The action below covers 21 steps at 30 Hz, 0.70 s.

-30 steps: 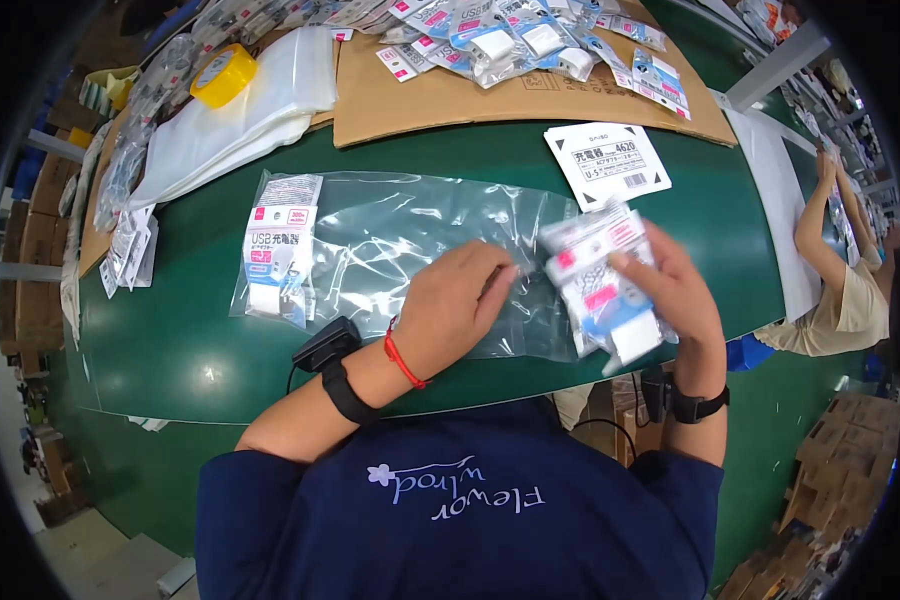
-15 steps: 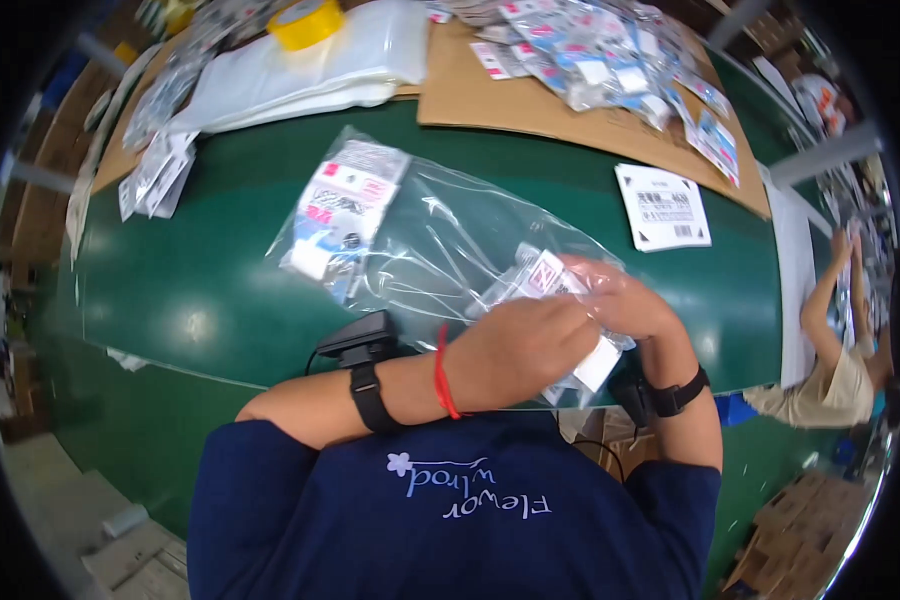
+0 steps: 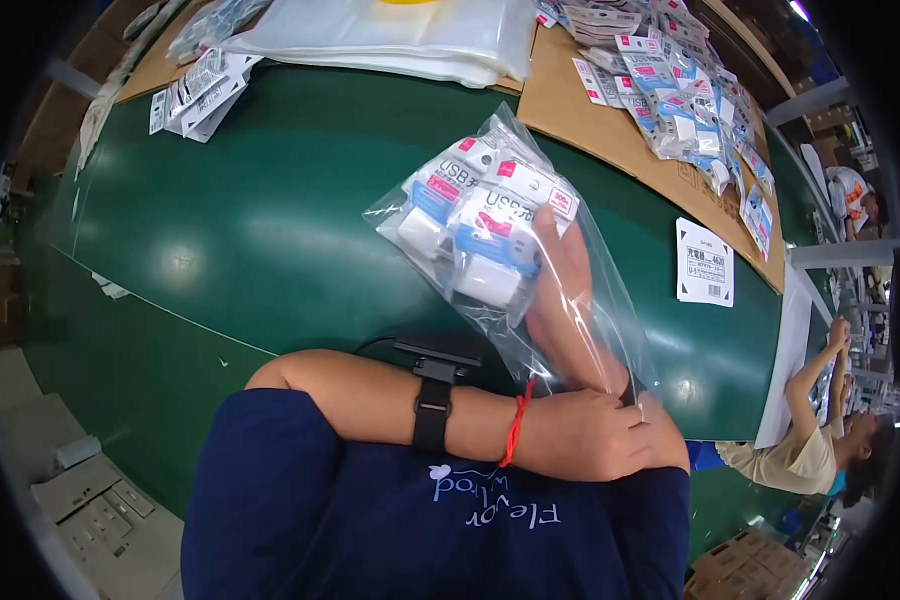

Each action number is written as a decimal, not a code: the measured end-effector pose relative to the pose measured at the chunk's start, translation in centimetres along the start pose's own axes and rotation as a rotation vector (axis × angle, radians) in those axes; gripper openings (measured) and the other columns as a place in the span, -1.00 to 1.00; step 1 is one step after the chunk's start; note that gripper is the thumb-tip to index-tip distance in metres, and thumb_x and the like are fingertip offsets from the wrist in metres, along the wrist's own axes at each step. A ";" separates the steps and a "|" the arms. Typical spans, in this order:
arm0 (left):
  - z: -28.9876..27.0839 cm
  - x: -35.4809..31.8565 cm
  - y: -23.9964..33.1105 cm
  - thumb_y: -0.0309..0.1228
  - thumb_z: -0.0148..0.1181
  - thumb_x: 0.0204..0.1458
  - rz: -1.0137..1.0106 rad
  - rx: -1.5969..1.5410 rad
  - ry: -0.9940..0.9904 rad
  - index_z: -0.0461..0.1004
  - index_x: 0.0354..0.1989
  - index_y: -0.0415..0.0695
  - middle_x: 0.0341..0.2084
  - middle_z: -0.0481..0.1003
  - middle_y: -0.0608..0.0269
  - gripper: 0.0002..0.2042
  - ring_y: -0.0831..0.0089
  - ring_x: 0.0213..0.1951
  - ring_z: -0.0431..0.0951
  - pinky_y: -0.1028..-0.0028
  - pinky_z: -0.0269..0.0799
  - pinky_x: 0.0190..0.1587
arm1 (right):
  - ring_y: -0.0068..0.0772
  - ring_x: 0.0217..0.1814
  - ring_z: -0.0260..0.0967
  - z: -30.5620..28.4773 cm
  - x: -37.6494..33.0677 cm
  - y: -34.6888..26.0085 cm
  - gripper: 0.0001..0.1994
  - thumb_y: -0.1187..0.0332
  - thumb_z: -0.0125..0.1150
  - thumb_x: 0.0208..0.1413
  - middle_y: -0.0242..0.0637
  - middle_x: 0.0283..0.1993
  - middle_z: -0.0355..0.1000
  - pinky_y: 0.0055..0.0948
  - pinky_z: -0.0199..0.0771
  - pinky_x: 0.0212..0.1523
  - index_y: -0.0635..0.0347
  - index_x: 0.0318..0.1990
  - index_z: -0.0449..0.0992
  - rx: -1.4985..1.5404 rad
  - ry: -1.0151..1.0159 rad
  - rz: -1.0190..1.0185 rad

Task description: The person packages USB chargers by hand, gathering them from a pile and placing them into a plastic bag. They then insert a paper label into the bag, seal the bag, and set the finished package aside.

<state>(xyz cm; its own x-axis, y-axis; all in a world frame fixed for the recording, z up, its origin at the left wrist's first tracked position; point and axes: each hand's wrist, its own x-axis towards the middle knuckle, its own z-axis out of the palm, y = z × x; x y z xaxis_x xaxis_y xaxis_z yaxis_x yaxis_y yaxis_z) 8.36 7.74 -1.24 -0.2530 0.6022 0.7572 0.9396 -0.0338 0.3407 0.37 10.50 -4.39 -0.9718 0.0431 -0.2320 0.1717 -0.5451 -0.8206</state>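
Observation:
A large clear plastic bag (image 3: 602,300) slants over the green table in front of me. At its far end lies a carded packet (image 3: 432,200) with a white block-shaped item in it. Beside and partly over that one is a second such packet (image 3: 497,235), pink, white and blue with a white block at its bottom. My right hand (image 3: 562,268) reaches deep inside the bag, thumb on the second packet's front and the other fingers hidden behind it. My left hand (image 3: 615,435) is closed on the bag's near, open end, close to my right forearm.
A heap of similar packets (image 3: 670,90) lies on a cardboard sheet (image 3: 610,150) at the far right. Square white labels (image 3: 705,262) sit below it. Flat clear bags (image 3: 390,40) are stacked at the back, with more white cards (image 3: 205,95) left. A co-worker (image 3: 800,420) is at the right.
My right hand has gone from the bag's mouth deep inside, carrying the second packet up beside the first. My left hand has moved right and nearer, now at the bag's edge. The view has shifted.

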 end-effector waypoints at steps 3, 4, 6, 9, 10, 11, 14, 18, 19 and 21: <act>-0.8 -0.1 -0.2 -0.41 0.10 -0.21 0.004 -0.018 0.060 0.36 -0.51 -0.18 -0.54 0.28 0.29 -0.88 0.44 -0.46 0.38 0.54 0.34 -0.49 | -0.49 -0.08 0.40 -2.2 -1.3 -1.8 -0.63 0.31 0.09 0.22 -0.28 -0.02 0.44 -0.48 0.40 -0.02 0.29 0.12 0.32 -0.273 -0.148 0.084; -1.2 -0.3 -0.4 -0.41 0.10 -0.21 -0.004 -0.021 0.103 0.36 -0.51 -0.18 -0.54 0.28 0.29 -0.88 0.44 -0.45 0.38 0.54 0.34 -0.48 | -0.46 -0.08 0.41 -2.8 -1.1 -2.2 -0.64 0.32 0.09 0.22 -0.27 -0.01 0.44 -0.46 0.40 -0.01 0.30 0.11 0.33 -0.406 -0.230 0.125; -1.2 -0.3 -0.3 -0.41 0.11 -0.21 -0.015 -0.031 0.156 0.35 -0.52 -0.18 -0.54 0.28 0.29 -0.88 0.43 -0.45 0.38 0.54 0.34 -0.48 | -0.49 -0.12 0.41 -4.3 -0.6 -2.7 -0.66 0.32 0.09 0.22 -0.27 -0.05 0.45 -0.50 0.40 -0.05 0.31 0.08 0.36 -0.428 -0.206 0.156; -0.7 -0.5 -0.8 -0.42 0.10 -0.20 0.027 -0.088 0.093 0.35 -0.53 -0.17 -0.54 0.29 0.28 -0.89 0.44 -0.48 0.37 0.53 0.34 -0.50 | -0.54 -0.20 0.40 -4.7 -0.2 -3.0 -0.69 0.31 0.11 0.21 -0.26 -0.13 0.46 -0.57 0.41 -0.14 0.33 0.02 0.41 -0.461 -0.148 0.201; -0.6 -0.6 -0.9 -0.42 0.10 -0.20 0.027 -0.087 0.098 0.35 -0.53 -0.17 -0.54 0.29 0.28 -0.89 0.44 -0.48 0.37 0.53 0.34 -0.50 | -0.55 -0.22 0.41 -4.4 -0.4 -3.2 -0.71 0.32 0.12 0.21 -0.26 -0.15 0.47 -0.58 0.41 -0.17 0.34 -0.02 0.43 -0.352 -0.132 0.195; -0.6 -0.9 -0.9 -0.42 0.10 -0.19 0.027 -0.085 0.087 0.35 -0.53 -0.17 -0.54 0.28 0.28 -0.89 0.44 -0.49 0.37 0.53 0.34 -0.50 | -0.55 -0.24 0.41 -3.7 -0.6 -3.2 -0.73 0.33 0.12 0.20 -0.26 -0.18 0.48 -0.59 0.41 -0.20 0.34 -0.05 0.45 -0.236 -0.125 0.197; -0.6 -1.3 -0.6 -0.42 0.10 -0.18 0.033 -0.081 0.062 0.34 -0.53 -0.18 -0.54 0.28 0.28 -0.89 0.45 -0.51 0.36 0.53 0.33 -0.51 | -0.57 -0.27 0.41 -1.0 -0.9 -3.2 -0.76 0.34 0.13 0.20 -0.27 -0.20 0.49 -0.60 0.42 -0.24 0.34 -0.10 0.47 -0.087 -0.073 0.175; -0.4 -1.2 0.4 -0.42 0.10 -0.17 0.081 -0.008 0.022 0.34 -0.54 -0.17 -0.55 0.28 0.28 -0.89 0.45 -0.52 0.35 0.54 0.34 -0.50 | -0.51 -0.19 0.42 0.5 -0.1 -1.7 -0.76 0.35 0.12 0.20 -0.25 -0.15 0.47 -0.54 0.43 -0.17 0.34 -0.07 0.44 -0.026 0.000 0.106; -0.3 -1.4 0.5 -0.42 0.10 -0.14 0.078 -0.006 -0.006 0.35 -0.52 -0.17 -0.55 0.28 0.28 -0.90 0.45 -0.51 0.36 0.54 0.34 -0.48 | -0.45 -0.11 0.42 0.2 0.4 -0.7 -0.74 0.36 0.09 0.21 -0.22 -0.09 0.45 -0.48 0.44 -0.10 0.34 -0.04 0.41 -0.041 -0.036 0.102; -0.8 -1.2 0.2 -0.40 0.09 -0.09 0.083 -0.002 -0.064 0.36 -0.49 -0.16 -0.56 0.27 0.28 -0.90 0.46 -0.50 0.37 0.54 0.34 -0.45 | -0.38 -0.03 0.42 0.0 0.6 0.2 -0.72 0.36 0.07 0.22 -0.19 -0.03 0.43 -0.43 0.44 -0.03 0.34 0.00 0.38 -0.051 -0.073 0.086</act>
<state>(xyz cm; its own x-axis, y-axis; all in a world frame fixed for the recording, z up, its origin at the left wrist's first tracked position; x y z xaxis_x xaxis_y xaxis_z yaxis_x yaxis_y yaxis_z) 8.71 6.39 -1.65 -0.1592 0.6469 0.7457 0.9562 -0.0870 0.2796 -0.14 10.38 -4.69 -0.9618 -0.0638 -0.2661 0.2616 -0.5005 -0.8253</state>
